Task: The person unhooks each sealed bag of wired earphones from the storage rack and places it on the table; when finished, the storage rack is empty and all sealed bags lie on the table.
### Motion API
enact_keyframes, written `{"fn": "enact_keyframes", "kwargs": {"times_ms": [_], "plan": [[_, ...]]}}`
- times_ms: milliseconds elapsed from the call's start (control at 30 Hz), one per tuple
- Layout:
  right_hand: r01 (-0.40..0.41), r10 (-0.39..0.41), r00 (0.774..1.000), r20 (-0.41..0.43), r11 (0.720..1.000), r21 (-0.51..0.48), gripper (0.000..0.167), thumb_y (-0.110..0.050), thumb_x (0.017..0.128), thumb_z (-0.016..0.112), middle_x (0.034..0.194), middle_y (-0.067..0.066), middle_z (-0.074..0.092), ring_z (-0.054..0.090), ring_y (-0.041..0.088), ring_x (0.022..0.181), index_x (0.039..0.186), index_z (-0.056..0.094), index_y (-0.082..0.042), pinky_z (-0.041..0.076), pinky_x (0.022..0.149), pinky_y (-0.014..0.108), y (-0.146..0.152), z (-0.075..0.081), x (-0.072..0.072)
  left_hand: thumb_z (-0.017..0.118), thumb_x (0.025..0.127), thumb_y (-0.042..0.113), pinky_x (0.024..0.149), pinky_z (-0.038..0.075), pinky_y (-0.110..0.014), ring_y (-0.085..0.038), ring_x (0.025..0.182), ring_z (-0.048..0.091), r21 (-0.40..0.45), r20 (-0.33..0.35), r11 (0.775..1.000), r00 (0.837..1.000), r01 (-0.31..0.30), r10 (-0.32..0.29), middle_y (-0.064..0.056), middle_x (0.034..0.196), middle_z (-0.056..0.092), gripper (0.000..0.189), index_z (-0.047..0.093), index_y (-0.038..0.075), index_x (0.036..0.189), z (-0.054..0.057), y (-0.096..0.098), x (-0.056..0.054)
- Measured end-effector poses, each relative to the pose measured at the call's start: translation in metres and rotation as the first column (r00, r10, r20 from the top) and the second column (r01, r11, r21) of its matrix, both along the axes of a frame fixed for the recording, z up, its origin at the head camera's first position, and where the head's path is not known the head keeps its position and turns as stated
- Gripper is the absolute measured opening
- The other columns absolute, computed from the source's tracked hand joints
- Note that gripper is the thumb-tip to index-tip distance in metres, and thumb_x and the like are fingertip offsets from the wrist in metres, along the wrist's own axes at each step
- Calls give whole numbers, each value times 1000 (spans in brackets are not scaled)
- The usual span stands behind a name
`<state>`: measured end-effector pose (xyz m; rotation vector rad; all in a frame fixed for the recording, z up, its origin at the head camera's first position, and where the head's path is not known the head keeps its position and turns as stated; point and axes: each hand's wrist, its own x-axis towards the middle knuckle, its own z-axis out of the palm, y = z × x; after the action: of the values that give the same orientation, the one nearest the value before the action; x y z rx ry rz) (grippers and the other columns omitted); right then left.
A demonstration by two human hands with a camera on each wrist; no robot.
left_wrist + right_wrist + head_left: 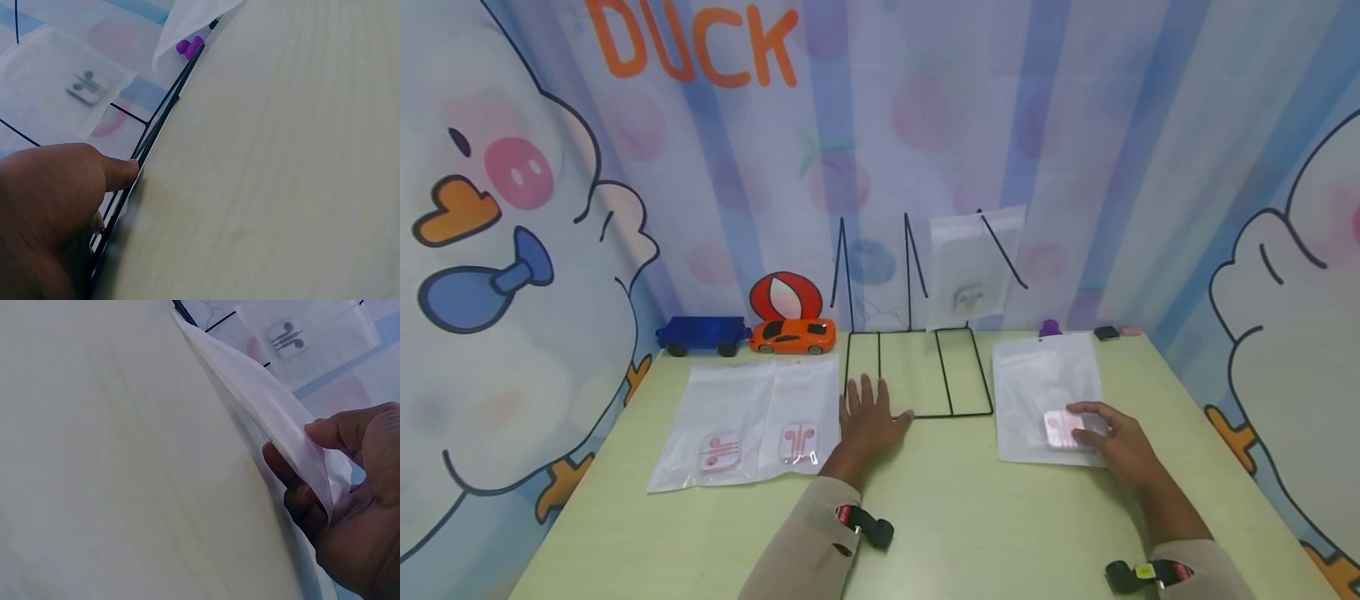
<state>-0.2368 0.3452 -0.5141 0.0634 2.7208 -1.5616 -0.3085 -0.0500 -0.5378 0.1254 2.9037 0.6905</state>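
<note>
My right hand [1120,446] pinches the right side of a white plastic bag [1026,396] with earphones in a small pink case [1062,428] inside. In the right wrist view the thumb lies over this bag [275,406] while other fingers are under it. My left hand [868,421] rests with spread fingers at the front left of a black wire rack [953,414]. Its thumb touches the rack's base wire [150,140] in the left wrist view. From the rack's right hook hangs another white bag [951,258] with a pale earphone case; the other two hooks are bare.
Two more bags with pink earphone cases, a left one [696,417] and a right one [820,392], lie left of the rack. Behind them stand a blue toy wagon [706,333] and an orange toy car [793,337]. A purple object [1050,327] sits at the back right.
</note>
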Motion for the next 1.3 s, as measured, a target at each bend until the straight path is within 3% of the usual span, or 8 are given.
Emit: {"fn": "enact_keyframes", "kwargs": {"times_ms": [167, 467, 667, 900, 1133, 1300], "plan": [[2, -2, 1000, 4, 1000, 30, 51, -10, 103, 71, 175, 32, 29, 14, 57, 166, 150, 58, 3, 13, 130, 79, 4, -5, -2, 49, 109, 60, 139, 1, -63, -45, 172, -4, 3, -16, 1000, 1000, -3, 3, -21, 185, 4, 89, 20, 8, 175, -1, 0, 0], [-4, 17, 998, -65, 981, 195, 51, -18, 105, 72, 165, 37, 43, 30, 61, 158, 150, 61, 2, 28, 126, 76, 7, -9, -4, 49, 109, 58, 138, -2, -63, -45, 172, -8, -6, 13, 1000, 1000, 7, -7, -21, 185, -1, 90, 16, 8, 176, -1, 1, 0], [-8, 17, 999, -34, 968, 251, 53, -24, 106, 70, 164, 40, 41, 32, 63, 156, 151, 60, 4, 28, 126, 76, 6, -6, -3, 50, 109, 60, 139, 2, -63, -46, 172, -3, 3, -17, 1000, 1000, -1, 1, -21, 185, 5, 89, 21, 8, 175, 1, 1, 2], [10, 16, 997, -70, 932, 361, 53, -25, 107, 68, 157, 41, 49, 43, 63, 148, 148, 60, 8, 35, 121, 75, 7, -6, -2, 50, 108, 61, 138, 2, -63, -45, 172, -3, -5, -24, 1000, 1000, -1, 1, -21, 185, 5, 90, 22, 7, 175, -1, 1, 0], [30, 8, 995, -97, 922, 386, 49, -24, 105, 71, 131, 36, 61, 61, 54, 122, 139, 66, 12, 50, 104, 67, 7, -12, -1, 51, 109, 60, 138, 2, -64, -46, 172, -3, -4, -11, 1000, 1000, 5, -5, -22, 184, 4, 89, 22, 7, 175, 0, 1, 3], [43, -1, 995, -102, 910, 413, 51, -26, 105, 71, 127, 34, 59, 62, 48, 114, 138, 66, 12, 51, 96, 62, 5, -10, -2, 50, 109, 60, 138, 3, -63, -46, 172, -2, -1, -21, 1000, 1000, 0, 0, -22, 184, 5, 89, 22, 7, 175, 2, 0, 4]]}}
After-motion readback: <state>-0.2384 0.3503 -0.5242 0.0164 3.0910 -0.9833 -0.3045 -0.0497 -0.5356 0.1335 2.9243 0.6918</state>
